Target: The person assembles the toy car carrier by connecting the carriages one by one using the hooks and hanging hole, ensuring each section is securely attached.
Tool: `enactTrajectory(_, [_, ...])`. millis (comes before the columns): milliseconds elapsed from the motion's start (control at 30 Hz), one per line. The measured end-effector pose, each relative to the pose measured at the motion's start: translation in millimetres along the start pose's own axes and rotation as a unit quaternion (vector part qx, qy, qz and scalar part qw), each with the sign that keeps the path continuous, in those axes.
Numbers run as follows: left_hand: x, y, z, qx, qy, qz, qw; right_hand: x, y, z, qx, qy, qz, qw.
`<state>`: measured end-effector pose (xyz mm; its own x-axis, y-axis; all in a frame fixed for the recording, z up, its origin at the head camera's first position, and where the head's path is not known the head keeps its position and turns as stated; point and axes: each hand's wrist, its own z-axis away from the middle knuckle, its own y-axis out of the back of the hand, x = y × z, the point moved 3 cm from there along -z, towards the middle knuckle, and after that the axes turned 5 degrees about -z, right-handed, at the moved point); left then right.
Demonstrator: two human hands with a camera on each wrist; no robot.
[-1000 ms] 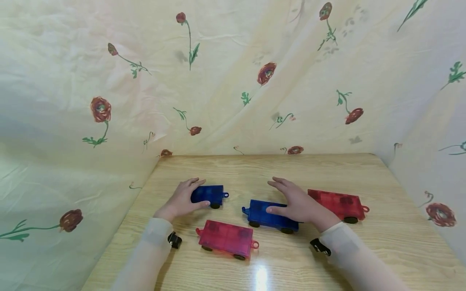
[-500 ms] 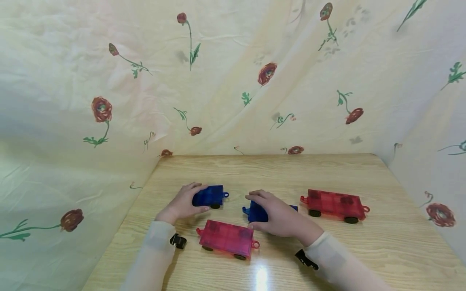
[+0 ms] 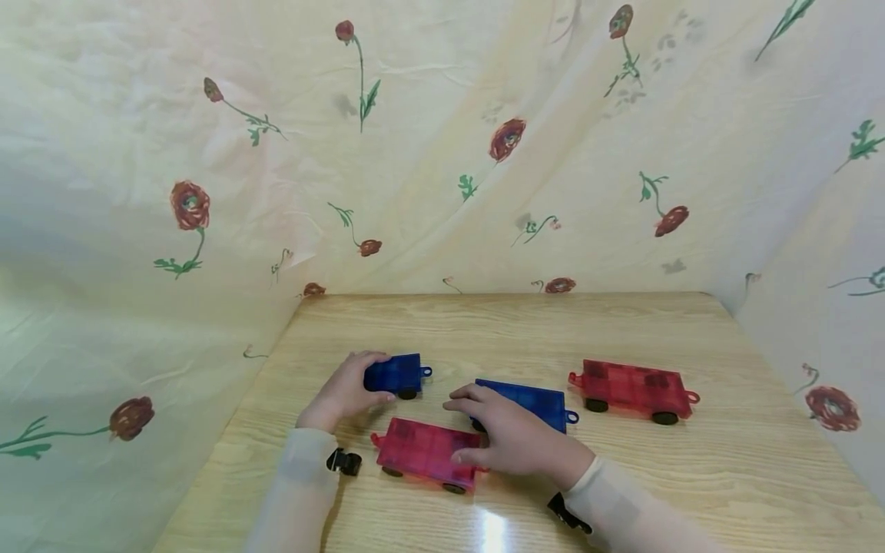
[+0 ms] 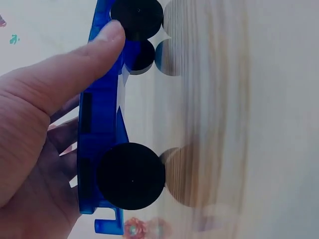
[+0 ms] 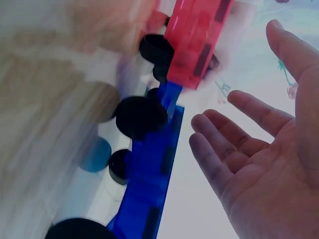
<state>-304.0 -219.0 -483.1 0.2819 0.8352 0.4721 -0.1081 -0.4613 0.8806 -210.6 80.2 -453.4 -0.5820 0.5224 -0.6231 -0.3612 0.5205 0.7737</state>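
My left hand grips a flat blue toy train car on the left of the table. In the left wrist view, the thumb lies along this blue car and the other fingers are behind it; its black wheels stand on the table. With fingers spread, my right hand hovers over the gap between a second blue train car and the front red train car. From the right wrist, that hand appears apart from the blue car and the red car.
Another red train car stands to the right, its hook and ring at opposite ends. All the cars rest on a wooden table. Flowered cloth hangs behind the table and along both sides.
My right hand has moved left and toward me, from over the second blue car to the front red car's right end. My left hand stays at its blue car; the cars have hardly moved.
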Motion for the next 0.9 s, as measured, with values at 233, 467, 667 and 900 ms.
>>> enactTrajectory(233, [0.2,1.8,3.4,0.011,0.012,0.009,0.9998,-6,-11.7,-1,-0.011,0.025,0.014,1.000])
enactTrajectory(467, [-1.8,1.3,7.0,0.016,0.013,0.013,0.9997,-7,-22.1,0,-0.029,0.011,0.026,0.999])
enactTrajectory(667, [-4.3,-1.1,9.9,0.026,0.006,0.013,0.9996,-12,-27.7,1,-0.044,0.031,0.044,0.998])
enactTrajectory(900, [-5.5,0.2,11.9,0.030,-0.004,0.016,0.9994,-11,-30.5,0,-0.043,0.040,0.081,0.995])
